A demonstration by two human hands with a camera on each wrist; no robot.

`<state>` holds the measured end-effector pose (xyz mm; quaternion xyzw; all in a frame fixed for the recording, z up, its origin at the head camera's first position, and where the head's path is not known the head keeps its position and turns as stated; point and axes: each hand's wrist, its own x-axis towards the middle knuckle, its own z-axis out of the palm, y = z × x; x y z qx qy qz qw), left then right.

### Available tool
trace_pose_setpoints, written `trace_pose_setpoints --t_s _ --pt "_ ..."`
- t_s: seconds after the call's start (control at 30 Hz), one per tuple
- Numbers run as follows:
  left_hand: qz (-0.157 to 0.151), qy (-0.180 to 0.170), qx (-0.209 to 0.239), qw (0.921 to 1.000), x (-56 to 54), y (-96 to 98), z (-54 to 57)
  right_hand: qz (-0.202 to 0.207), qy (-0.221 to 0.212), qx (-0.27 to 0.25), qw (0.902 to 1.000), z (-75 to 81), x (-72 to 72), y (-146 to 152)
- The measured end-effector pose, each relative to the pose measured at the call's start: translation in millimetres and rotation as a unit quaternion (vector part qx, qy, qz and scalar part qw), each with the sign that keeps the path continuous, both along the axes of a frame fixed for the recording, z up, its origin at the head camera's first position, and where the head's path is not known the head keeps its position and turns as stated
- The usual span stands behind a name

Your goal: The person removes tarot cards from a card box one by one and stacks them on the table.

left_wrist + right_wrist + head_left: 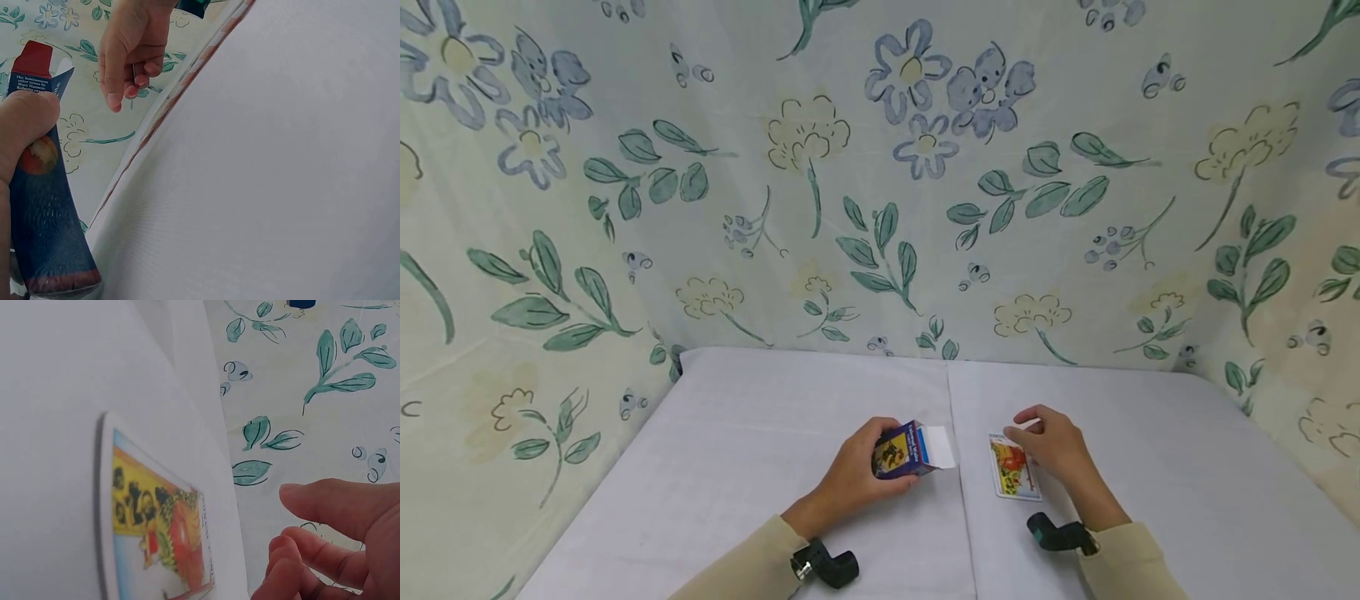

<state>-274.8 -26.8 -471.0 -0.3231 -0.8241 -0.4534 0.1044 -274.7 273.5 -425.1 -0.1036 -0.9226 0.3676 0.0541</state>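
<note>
My left hand (855, 473) grips a dark blue tarot card box (895, 451), fingers and thumb around its sides. Its white end flap (939, 447) stands open toward the right. In the left wrist view, the box (47, 206) shows a blue side with small print and a red tab (34, 59). A thin stack of tarot cards (1013, 475) lies picture side up on the table, a red and yellow figure on top. My right hand (1055, 443) hovers beside the stack's upper right, thumb and fingers bent; the right wrist view shows thumb and fingertips apart, holding nothing.
White cloth covers the table (760, 433), with a crease (958, 433) running between the box and the cards. Floral fabric (880, 250) hangs behind and along both sides. A black wrist-worn device (827, 567) sits at each sleeve.
</note>
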Motion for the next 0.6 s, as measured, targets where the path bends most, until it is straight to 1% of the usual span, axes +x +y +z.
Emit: trace_pose_setpoints --t_s 0.1,0.23,0.33,0.47,0.6 --pt "-0.001 -0.002 0.000 1.0000 -0.1 0.5 -0.3 0.015 0.021 -0.012 0.9996 1.1 0.6 -3.3" --pt "-0.002 -0.003 0.005 1.0000 -1.0 -1.2 0.6 0.042 0.049 -0.012 0.9979 -1.9 -3.6 -7.6" --pt "-0.004 -0.005 0.011 0.9999 -1.2 -2.0 1.0 0.055 0.055 -0.013 0.9969 -1.2 -4.3 -11.9" --pt "-0.010 -0.011 0.016 0.9998 -0.6 -1.5 0.1 0.068 0.053 -0.044 0.9953 10.5 4.5 -23.0" --pt "-0.015 -0.008 0.017 0.9997 -0.8 -0.4 -1.0 0.079 0.065 -0.061 0.9929 21.0 13.1 -34.7"
